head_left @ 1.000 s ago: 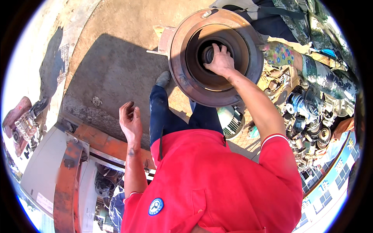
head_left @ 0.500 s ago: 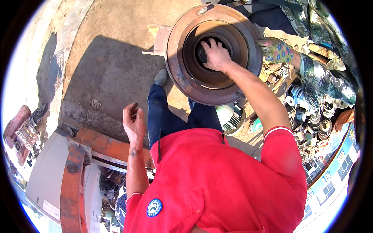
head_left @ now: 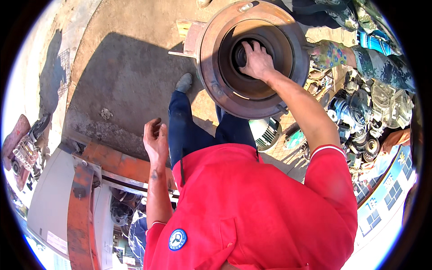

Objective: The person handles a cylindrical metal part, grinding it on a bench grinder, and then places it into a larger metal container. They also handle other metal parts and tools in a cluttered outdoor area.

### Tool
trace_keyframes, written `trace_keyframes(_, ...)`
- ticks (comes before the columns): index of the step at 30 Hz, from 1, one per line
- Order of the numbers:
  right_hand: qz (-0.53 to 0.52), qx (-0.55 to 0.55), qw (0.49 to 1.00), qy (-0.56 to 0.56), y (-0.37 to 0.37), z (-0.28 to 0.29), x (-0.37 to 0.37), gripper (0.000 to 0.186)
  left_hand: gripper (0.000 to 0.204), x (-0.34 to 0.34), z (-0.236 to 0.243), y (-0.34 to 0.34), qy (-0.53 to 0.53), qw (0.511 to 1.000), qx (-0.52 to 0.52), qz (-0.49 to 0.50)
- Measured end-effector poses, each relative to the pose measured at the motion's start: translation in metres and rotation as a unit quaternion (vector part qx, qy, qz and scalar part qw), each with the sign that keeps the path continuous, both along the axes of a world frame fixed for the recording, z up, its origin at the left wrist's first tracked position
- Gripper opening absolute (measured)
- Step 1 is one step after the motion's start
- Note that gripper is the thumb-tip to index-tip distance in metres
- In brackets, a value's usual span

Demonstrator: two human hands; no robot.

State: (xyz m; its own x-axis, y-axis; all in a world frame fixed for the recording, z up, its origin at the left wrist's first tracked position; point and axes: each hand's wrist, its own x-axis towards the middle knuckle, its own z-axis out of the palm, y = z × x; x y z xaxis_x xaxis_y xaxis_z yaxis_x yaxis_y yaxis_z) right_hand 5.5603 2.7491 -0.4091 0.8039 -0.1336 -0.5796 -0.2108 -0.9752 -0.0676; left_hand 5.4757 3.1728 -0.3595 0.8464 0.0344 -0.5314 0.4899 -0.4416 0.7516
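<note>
A large rusty round metal drum (head_left: 216,76) with a deep dark centre hole stands on edge in front of me. My right hand (head_left: 255,60) reaches into that centre and grips the dark hub (head_left: 240,55) inside it. My left hand (head_left: 156,138) hangs free at my side above the concrete, fingers loosely curled and apart, holding nothing. Another person's gloved hand (head_left: 327,53), in a flowered glove and camouflage sleeve, rests on the drum's right rim.
Bare concrete ground (head_left: 121,76) with my shadow lies to the left. An orange metal frame (head_left: 90,189) stands at lower left. A pile of scrap motors and fans (head_left: 364,117) fills the right side. A white motor housing (head_left: 265,132) lies under the drum.
The drum has shifted up and right in view as my head moved. My right hand has stayed in the hub and my left hand has stayed free at my side.
</note>
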Motion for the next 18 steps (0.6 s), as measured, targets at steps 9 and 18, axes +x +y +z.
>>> trace_keyframes(9, 0.175, 0.001, 0.985, -0.002, -0.024, -0.002, 0.005, 0.093, 0.027, 0.001, -0.007, 0.004, 0.029, 0.999, -0.012, 0.008)
trace_keyframes(18, 0.141, -0.05, 0.988, 0.045, -0.002, 0.007, 0.012, 0.09, 0.027, -0.001, -0.02, 0.005, 0.028, 1.0, -0.01, 0.004)
